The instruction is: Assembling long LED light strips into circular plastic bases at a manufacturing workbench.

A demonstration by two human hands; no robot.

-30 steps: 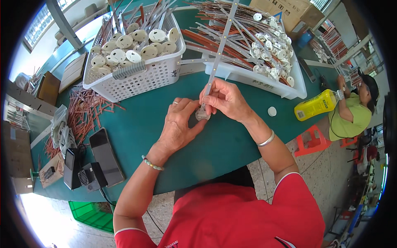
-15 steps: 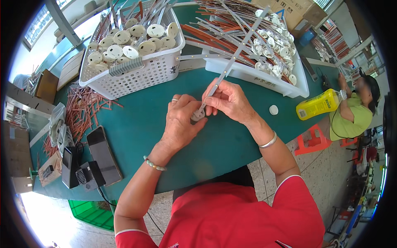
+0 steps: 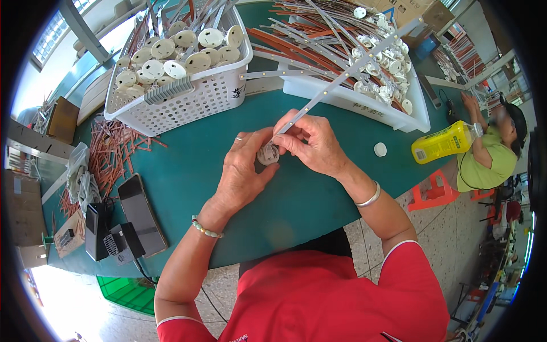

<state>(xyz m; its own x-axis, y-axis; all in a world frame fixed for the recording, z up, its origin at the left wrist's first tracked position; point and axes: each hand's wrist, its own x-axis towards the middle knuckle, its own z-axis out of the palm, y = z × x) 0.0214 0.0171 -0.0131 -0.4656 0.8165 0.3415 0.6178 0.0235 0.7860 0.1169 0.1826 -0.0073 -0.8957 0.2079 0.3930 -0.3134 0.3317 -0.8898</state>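
My left hand (image 3: 242, 168) holds a small round white plastic base (image 3: 268, 154) between thumb and fingers, over the green table. My right hand (image 3: 317, 143) pinches a thin pale LED strip (image 3: 336, 84) close to its lower end, which meets the base. From there the strip slants up to the far right, across a white tray (image 3: 353, 105) of similar strips with white round ends. The exact joint between strip and base is partly covered by my fingers.
A white perforated basket (image 3: 194, 108) holds strips with round discs. Reddish backing scraps (image 3: 117, 148) lie left, near a phone (image 3: 142, 214) and a black device (image 3: 97, 228). A white cap (image 3: 380, 149) and yellow bottle (image 3: 441, 145) stand right; a person in green (image 3: 490, 162) sits beyond.
The LED strip has tipped further to the right. My left hand has shifted slightly left, and more of the round base shows between the hands.
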